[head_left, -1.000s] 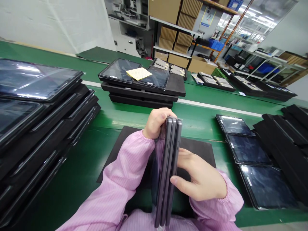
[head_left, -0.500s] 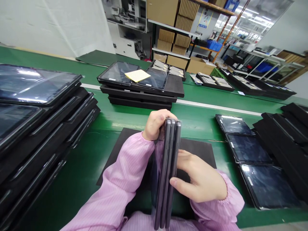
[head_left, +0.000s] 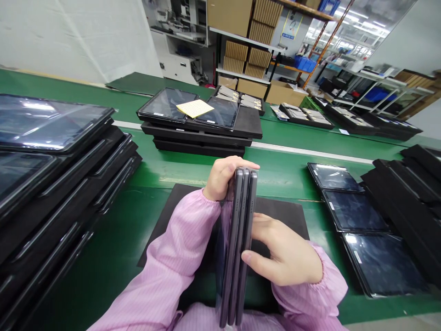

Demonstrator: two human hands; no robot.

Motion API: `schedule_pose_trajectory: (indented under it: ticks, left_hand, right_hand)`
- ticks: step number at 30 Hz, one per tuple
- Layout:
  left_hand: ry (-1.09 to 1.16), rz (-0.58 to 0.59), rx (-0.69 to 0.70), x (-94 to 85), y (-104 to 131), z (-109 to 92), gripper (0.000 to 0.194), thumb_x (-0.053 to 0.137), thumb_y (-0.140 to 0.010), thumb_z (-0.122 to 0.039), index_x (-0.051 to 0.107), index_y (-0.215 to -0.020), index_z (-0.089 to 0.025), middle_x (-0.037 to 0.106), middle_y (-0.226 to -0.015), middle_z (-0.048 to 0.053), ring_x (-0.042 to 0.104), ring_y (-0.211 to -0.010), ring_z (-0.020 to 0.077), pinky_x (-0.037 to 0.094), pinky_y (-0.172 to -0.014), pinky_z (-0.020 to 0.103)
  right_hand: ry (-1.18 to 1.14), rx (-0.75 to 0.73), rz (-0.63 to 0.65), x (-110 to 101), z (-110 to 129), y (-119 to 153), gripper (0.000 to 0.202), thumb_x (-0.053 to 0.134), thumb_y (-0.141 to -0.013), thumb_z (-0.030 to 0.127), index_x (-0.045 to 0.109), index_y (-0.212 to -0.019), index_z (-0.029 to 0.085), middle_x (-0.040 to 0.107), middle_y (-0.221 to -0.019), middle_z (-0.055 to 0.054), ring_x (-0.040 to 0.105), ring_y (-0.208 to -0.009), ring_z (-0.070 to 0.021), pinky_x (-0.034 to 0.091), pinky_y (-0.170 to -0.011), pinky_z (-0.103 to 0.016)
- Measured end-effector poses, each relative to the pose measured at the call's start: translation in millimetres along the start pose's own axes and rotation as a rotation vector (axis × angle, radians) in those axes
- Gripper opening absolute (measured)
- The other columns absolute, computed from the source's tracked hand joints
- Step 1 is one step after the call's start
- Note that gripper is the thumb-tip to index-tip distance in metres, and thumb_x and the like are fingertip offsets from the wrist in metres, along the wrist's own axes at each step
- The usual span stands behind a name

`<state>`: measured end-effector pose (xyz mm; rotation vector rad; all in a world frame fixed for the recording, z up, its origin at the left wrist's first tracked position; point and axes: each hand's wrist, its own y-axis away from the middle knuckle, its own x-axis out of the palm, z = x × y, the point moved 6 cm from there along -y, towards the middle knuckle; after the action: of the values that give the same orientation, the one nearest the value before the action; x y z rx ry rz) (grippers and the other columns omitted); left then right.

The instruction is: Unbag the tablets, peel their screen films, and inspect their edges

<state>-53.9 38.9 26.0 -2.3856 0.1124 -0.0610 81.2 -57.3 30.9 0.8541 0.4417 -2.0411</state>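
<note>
Three grey tablets (head_left: 238, 243) stand on edge side by side, pressed together, with speaker holes along their narrow sides. My left hand (head_left: 223, 177) grips their far end, its fingers stretched across the top and its thumb bent on the left side. Against the right-hand face lies my right hand (head_left: 284, 250), closed on the stack, with its thumb tip at the edge; its other fingertips are partly hidden. Underneath is a black foam sheet (head_left: 287, 214) on the green work surface (head_left: 165, 170).
On the left rises a tall stack of black trays with tablets (head_left: 44, 122). Ahead, a lower tray stack (head_left: 203, 138) bears two tablets and a yellow sheet (head_left: 195, 108). To the right, three tablets (head_left: 384, 264) lie in a row beside more black trays (head_left: 399, 207).
The fingers of my left hand now reach farther right over the tablets' top end. The tablets and my right hand have shifted very slightly left in view.
</note>
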Motion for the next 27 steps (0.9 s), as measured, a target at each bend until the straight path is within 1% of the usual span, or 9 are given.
schedule_pose_trajectory:
  ticks: [5,11,16,18,20,22,24,25,27]
  left_hand:
    - [0.002,0.008,0.018,0.5,-0.4,0.1,0.074,0.041,-0.097,-0.076,0.086,-0.089,-0.019,0.084,-0.087,0.012,0.076,-0.077,0.0263,0.056,-0.076,0.04]
    - [-0.017,0.008,-0.004,0.7,-0.8,4.2,0.077,0.038,-0.095,-0.08,0.085,-0.088,-0.019,0.084,-0.09,0.012,0.078,-0.085,0.0284,0.058,-0.083,0.042]
    - [-0.031,-0.014,-0.013,-0.5,-0.6,4.5,0.076,0.039,-0.095,-0.08,0.085,-0.089,-0.019,0.084,-0.091,0.011,0.077,-0.083,0.0271,0.057,-0.08,0.04]
    - [-0.034,-0.02,-0.01,-1.1,0.0,4.5,0.074,0.04,-0.097,-0.077,0.085,-0.089,-0.02,0.084,-0.089,0.011,0.077,-0.082,0.0264,0.056,-0.079,0.04]
    - [-0.034,-0.024,-0.013,-1.6,0.6,5.3,0.073,0.04,-0.098,-0.076,0.085,-0.088,-0.019,0.084,-0.09,0.011,0.077,-0.083,0.0264,0.056,-0.08,0.04]
    - [-0.032,-0.031,-0.016,-1.9,1.0,5.8,0.073,0.04,-0.098,-0.076,0.084,-0.086,-0.019,0.084,-0.09,0.011,0.077,-0.084,0.0266,0.057,-0.081,0.04]
    - [-0.036,-0.047,-0.022,-2.0,0.8,4.9,0.072,0.04,-0.098,-0.074,0.084,-0.086,-0.018,0.084,-0.09,0.011,0.076,-0.083,0.0264,0.056,-0.08,0.039]
    - [-0.043,-0.055,-0.021,-1.7,0.4,3.7,0.072,0.04,-0.099,-0.073,0.084,-0.085,-0.018,0.084,-0.089,0.011,0.076,-0.083,0.0262,0.056,-0.08,0.04]
    - [-0.069,-0.056,-0.009,0.6,-0.2,0.3,0.069,0.041,-0.099,-0.072,0.084,-0.085,-0.019,0.083,-0.089,0.011,0.076,-0.082,0.0261,0.056,-0.082,0.04]
  right_hand:
    - [-0.028,0.004,-0.008,-0.4,0.1,-0.4,0.021,0.061,-0.097,0.032,0.062,-0.078,0.023,0.077,-0.086,-0.003,0.075,-0.097,-0.0243,0.053,-0.107,-0.046]
    - [-0.035,0.052,-0.035,-0.2,-2.8,-3.2,0.023,0.057,-0.096,0.032,0.058,-0.075,0.024,0.074,-0.081,-0.004,0.073,-0.095,-0.0254,0.054,-0.103,-0.048]
    - [-0.019,0.066,-0.062,-2.3,-3.3,-4.4,0.023,0.055,-0.096,0.032,0.058,-0.075,0.023,0.073,-0.079,-0.004,0.072,-0.091,-0.0255,0.055,-0.098,-0.046]
    - [-0.009,0.078,-0.07,-2.5,-3.5,-4.1,0.025,0.056,-0.097,0.035,0.06,-0.075,0.023,0.073,-0.078,-0.004,0.073,-0.091,-0.0256,0.055,-0.095,-0.044]
    - [0.005,0.101,-0.085,-1.4,-3.5,-3.5,0.03,0.057,-0.098,0.042,0.06,-0.076,0.022,0.073,-0.077,-0.004,0.073,-0.089,-0.0257,0.055,-0.09,-0.042]
    - [0.039,0.153,-0.132,0.3,-3.4,-2.6,0.039,0.058,-0.096,0.054,0.059,-0.074,0.022,0.073,-0.077,-0.005,0.073,-0.08,-0.0251,0.054,-0.08,-0.04]
    - [0.103,0.237,-0.253,0.3,-2.8,-1.0,0.045,0.058,-0.092,0.063,0.058,-0.073,0.022,0.073,-0.074,-0.006,0.071,-0.071,-0.0254,0.053,-0.069,-0.037]
    - [0.136,0.282,-0.326,0.4,-1.7,0.2,0.044,0.06,-0.09,0.065,0.059,-0.077,0.022,0.073,-0.075,-0.007,0.072,-0.069,-0.0265,0.053,-0.065,-0.037]
    - [0.182,0.352,-0.457,2.6,2.1,1.8,0.042,0.064,-0.086,0.06,0.063,-0.097,0.02,0.076,-0.081,-0.009,0.075,-0.07,-0.0296,0.054,-0.061,-0.037]
